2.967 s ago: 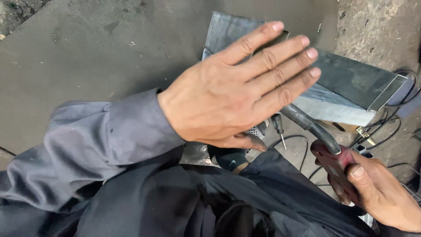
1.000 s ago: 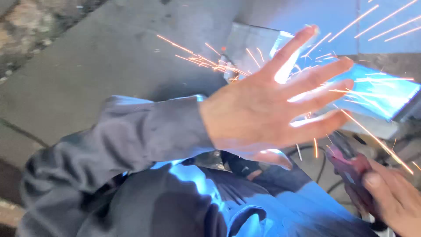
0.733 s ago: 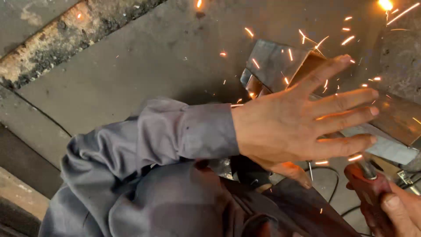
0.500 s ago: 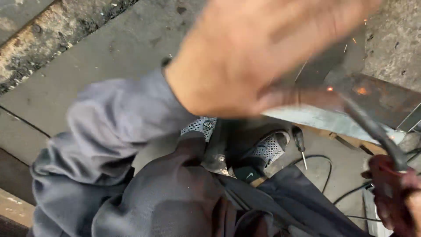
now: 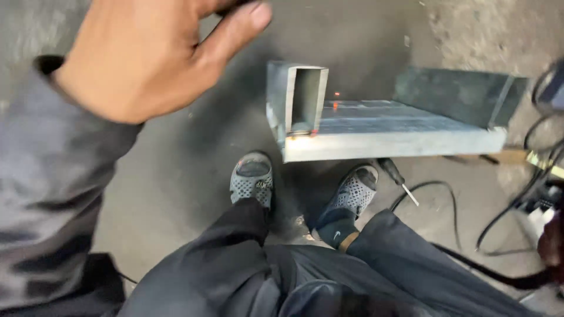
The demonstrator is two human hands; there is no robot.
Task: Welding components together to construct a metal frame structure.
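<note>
Head view: left hand [image 5: 147, 56] is raised at the top left of the frame, close to the camera, fingers loosely spread and gripping nothing; a grey sleeve [image 5: 53, 194] runs down from it. Right hand [image 5: 552, 243] shows only as a dark reddish sliver at the right edge, so whether it is open or closed around anything cannot be told.

Ahead of both hands, on the concrete floor [image 5: 176, 176], lies a flat steel section [image 5: 399, 132], its long axis running left to right across the view. An open-ended rectangular steel tube [image 5: 296, 97] stands on its left end, with small orange glowing spots at the joint beside it. This joint is below and to the right of the left hand, well apart from it; the right hand is off past the section's far right end.

Two grey perforated shoes [image 5: 252, 182] rest on the floor just short of the section's near edge. A screwdriver [image 5: 395, 176] lies beside the right shoe, and black cables [image 5: 499, 235] loop toward the right edge.
</note>
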